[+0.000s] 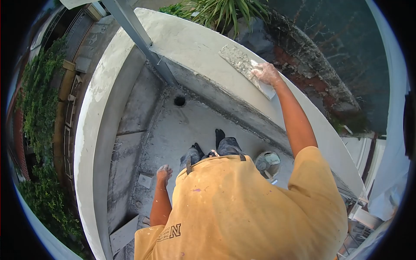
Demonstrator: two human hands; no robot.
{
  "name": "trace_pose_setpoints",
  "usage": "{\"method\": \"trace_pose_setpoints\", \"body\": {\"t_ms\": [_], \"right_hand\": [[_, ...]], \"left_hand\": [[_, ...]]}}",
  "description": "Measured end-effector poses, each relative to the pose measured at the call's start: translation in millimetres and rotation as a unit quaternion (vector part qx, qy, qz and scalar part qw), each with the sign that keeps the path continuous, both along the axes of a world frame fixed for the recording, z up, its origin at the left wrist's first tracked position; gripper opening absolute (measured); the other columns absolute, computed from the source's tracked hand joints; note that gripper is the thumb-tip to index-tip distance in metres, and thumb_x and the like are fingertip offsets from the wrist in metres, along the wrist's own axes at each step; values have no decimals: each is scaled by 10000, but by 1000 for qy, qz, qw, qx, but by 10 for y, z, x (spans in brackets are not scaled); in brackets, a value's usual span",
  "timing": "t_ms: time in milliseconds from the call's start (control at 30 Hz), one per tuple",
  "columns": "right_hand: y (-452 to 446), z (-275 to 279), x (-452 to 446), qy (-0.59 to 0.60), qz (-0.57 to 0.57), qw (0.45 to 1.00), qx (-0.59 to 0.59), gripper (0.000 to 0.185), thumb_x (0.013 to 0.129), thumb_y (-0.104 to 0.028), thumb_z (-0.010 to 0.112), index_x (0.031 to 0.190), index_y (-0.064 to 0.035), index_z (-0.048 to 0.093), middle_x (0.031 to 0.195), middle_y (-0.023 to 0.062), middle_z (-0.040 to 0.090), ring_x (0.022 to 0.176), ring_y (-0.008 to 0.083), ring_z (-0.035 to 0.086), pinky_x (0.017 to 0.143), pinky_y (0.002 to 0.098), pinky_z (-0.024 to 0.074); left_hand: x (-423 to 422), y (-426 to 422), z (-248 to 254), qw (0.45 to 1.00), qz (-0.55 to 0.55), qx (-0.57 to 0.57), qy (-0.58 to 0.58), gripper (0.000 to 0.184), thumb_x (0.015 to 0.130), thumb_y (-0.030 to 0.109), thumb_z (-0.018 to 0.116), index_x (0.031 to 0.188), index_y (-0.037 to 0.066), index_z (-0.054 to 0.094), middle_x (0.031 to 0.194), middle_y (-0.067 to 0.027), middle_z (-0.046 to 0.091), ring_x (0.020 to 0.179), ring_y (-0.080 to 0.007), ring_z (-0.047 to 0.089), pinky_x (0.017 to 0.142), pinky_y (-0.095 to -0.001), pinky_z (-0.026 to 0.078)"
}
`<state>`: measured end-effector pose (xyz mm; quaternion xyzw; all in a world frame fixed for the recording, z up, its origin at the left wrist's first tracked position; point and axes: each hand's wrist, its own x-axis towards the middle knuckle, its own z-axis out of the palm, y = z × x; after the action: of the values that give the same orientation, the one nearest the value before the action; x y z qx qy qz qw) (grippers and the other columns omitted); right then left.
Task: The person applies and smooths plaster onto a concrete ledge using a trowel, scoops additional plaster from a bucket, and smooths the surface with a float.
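Observation:
My right hand [266, 74], dusted with plaster, is closed on a long flat plastering float [242, 65]. The float lies along the top of the pale, freshly coated parapet wall [190, 41], and grey plaster clings to its upper face. The grip itself is hidden under my fingers. My left hand [164, 174] hangs low at my side over the floor, whitened with plaster. Its fingers are curled in, and nothing shows in them.
A bucket [268, 164] with grey material stands by my right leg. A metal post [143, 41] rises at the corner, near a round hole [179, 101] in the floor. Boards [124, 234] lean low at left. Beyond the walls are a drop, plants [216, 13] and trees [43, 104].

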<state>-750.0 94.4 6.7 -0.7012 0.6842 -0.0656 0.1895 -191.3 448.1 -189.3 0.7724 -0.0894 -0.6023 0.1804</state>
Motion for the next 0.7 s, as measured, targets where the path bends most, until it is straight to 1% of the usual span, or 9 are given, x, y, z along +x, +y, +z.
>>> {"method": "trace_pose_setpoints", "body": {"t_ms": [167,200,267,300,333,400,500,567,700], "right_hand": [[785,363,770,-75,56,987,132,475,818,-375,646,1148,-34,665,1091,262,647,1058,422,604,951,421,461],[954,476,797,-74,-7,993,92,451,821,-353,651,1129,-24,671,1044,263,660,1014,406,628,907,414,481],[1150,495,557,-151,-182,971,35,403,827,-333,657,1063,-7,688,987,256,675,959,388,654,862,405,495],[1194,373,318,-129,-251,959,19,368,832,-329,654,992,0,698,960,251,680,925,379,662,838,409,497],[1210,246,95,-107,-318,942,1,346,838,-325,652,921,7,707,932,246,685,891,371,670,813,412,500],[1140,183,-107,-111,-432,893,59,348,841,-332,653,807,11,700,842,223,693,816,339,679,769,423,502],[727,31,-15,-69,-370,926,30,361,838,-338,654,757,12,691,740,187,684,733,305,678,725,426,505],[276,211,305,-135,-345,924,98,368,832,-347,658,794,16,703,757,205,685,764,305,686,749,418,513],[-231,211,837,-109,-198,970,84,379,827,-360,661,888,11,715,918,277,679,907,340,680,833,405,509]], "left_hand": [[-140,-119,-119,1000,-12,19,6,404,943,313,563,1249,49,547,1069,-118,651,892,-218,647,692,-321,496],[-174,-135,-121,1000,-13,19,10,406,942,315,565,1248,49,548,1070,-120,652,895,-218,647,692,-322,496],[-245,-225,-142,1000,11,-19,23,409,941,321,568,1246,50,551,1073,-124,652,901,-220,648,692,-323,496],[-262,-303,-137,999,22,-38,28,410,940,324,570,1244,50,552,1074,-127,651,904,-221,648,691,-323,496],[-275,-363,-102,998,6,-36,42,441,930,340,572,1280,76,526,1204,-157,602,1028,-263,622,807,-356,488],[-300,-426,-86,998,5,-39,47,444,930,343,574,1280,74,524,1195,-155,604,1023,-262,623,802,-358,489],[-306,-426,-96,998,9,-35,43,441,930,341,573,1279,75,526,1176,-153,609,1016,-261,624,796,-361,491],[-240,-331,-88,999,10,-26,34,435,929,337,572,1277,79,528,1162,-148,613,1010,-258,625,790,-361,491],[-191,-187,-67,999,37,-17,20,432,927,333,572,1278,85,529,1153,-135,619,1004,-249,626,783,-358,493]]}}
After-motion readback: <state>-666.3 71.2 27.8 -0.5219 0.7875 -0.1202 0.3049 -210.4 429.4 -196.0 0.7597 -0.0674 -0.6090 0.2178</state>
